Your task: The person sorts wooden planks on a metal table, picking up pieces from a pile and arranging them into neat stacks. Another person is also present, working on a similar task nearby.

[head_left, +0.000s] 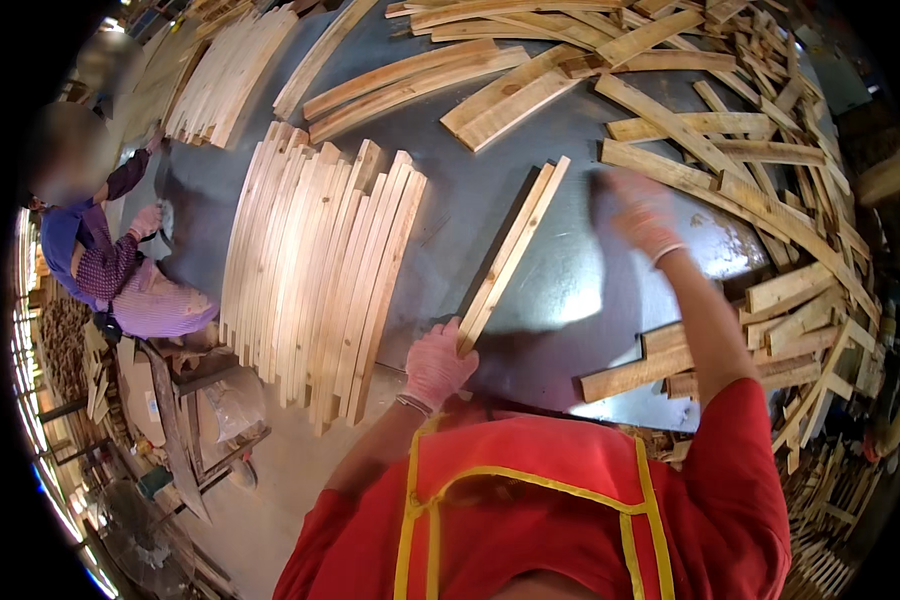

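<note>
Across the gray tabletop (pixel 435 245), a slat row (pixel 300 250) lies aligned, jumbled boards (pixel 765 208) remain, and between them the left hand (pixel 438 365) clamps two slats (pixel 515 253), the right hand (pixel 642 212) too blurred to read its fingers.

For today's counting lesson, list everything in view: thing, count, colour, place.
Table: one, grey, centre
Held strips: apparently two, pale, centre
Nearer strip row: many, pale, left of centre
Farther strip row: many, pale, upper left
Boards: many, tan, top and right
Co-worker: one, blue and purple clothing, left
Frame: one, dark, lower left
Apron: one, red with yellow edging, bottom
Left hand: one, pink-gloved, fingers on held strips
Right hand: one, pink-gloved, blurred, right of centre
</note>
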Motion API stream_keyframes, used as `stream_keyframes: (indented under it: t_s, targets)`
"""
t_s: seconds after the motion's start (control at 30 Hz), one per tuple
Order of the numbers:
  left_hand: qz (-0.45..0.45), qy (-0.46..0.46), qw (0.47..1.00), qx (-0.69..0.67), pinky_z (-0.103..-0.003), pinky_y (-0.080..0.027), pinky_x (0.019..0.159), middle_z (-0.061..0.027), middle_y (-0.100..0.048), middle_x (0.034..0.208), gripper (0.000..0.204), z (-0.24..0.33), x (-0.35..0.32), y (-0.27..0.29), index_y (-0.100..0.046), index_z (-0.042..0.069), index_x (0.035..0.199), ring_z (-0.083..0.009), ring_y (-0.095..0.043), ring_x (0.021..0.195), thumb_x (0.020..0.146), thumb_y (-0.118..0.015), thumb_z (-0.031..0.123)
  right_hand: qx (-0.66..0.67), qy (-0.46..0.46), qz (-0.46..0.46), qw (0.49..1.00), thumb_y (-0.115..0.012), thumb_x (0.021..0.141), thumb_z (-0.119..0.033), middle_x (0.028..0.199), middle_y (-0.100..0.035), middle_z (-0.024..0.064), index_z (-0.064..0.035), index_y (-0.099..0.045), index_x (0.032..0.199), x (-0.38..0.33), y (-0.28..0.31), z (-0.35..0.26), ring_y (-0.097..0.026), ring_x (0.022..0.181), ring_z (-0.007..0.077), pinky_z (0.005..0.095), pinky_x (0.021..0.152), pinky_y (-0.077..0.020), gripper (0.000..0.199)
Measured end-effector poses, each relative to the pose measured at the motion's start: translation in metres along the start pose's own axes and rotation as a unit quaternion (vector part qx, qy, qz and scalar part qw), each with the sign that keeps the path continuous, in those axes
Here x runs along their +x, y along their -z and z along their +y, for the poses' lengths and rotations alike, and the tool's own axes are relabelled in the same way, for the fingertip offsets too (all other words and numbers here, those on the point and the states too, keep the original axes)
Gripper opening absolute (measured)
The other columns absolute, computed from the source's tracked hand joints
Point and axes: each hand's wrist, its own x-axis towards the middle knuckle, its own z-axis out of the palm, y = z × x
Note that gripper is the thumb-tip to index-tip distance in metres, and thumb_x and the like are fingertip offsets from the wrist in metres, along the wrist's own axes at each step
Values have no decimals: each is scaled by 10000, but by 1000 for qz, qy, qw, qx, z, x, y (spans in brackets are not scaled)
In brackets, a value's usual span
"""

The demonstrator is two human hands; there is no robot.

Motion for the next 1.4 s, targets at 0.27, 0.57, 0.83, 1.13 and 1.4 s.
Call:
stream_keyframes:
  t_s: [0.27,0.57,0.83,1.13,1.4]
  targets:
    - [5,89,980,-180,-452,-539,1006,-178,-677,1296,690,-17,-9,-3,-577,81,1467,-374,-668,1165,842,-770,300,-176,-97,-307,930,-669,934,-252,1304,-712,197,-74,-590,1325,82,25,39,-663,1223,386,472,1033,-524,437]
    - [73,71,952,-287,-393,-517,1059,-246,-645,1398,838,-87,-13,-3,-381,50,1625,-345,-664,1246,894,-764,195,131,-104,-306,937,-771,861,-424,1341,-676,271,-57,-486,1549,115,35,-132,-630,1276,417,454,1078,-496,831]
    - [8,75,894,-442,-387,-518,1050,-242,-682,1342,878,-63,-64,119,-309,29,1658,-319,-673,1221,937,-753,259,513,-249,-114,813,-769,936,-361,1130,-736,143,2,-609,1386,163,60,-220,-708,1026,225,355,913,-569,600]
    - [163,0,974,-155,-445,-528,1058,-277,-653,1352,773,-143,-56,106,-485,39,1557,-396,-663,1216,845,-747,188,700,-296,-18,649,-778,952,-352,1351,-650,145,-14,-475,1551,119,-27,-264,-633,1182,247,372,1023,-515,751]
    - [254,109,961,-22,-454,-583,904,-216,-719,1118,617,-283,-52,73,-601,12,1396,-382,-709,1004,844,-745,245,-53,-200,-182,961,-705,864,-179,1415,-627,108,-178,-531,1493,12,8,-57,-587,1315,378,487,1098,-493,653]
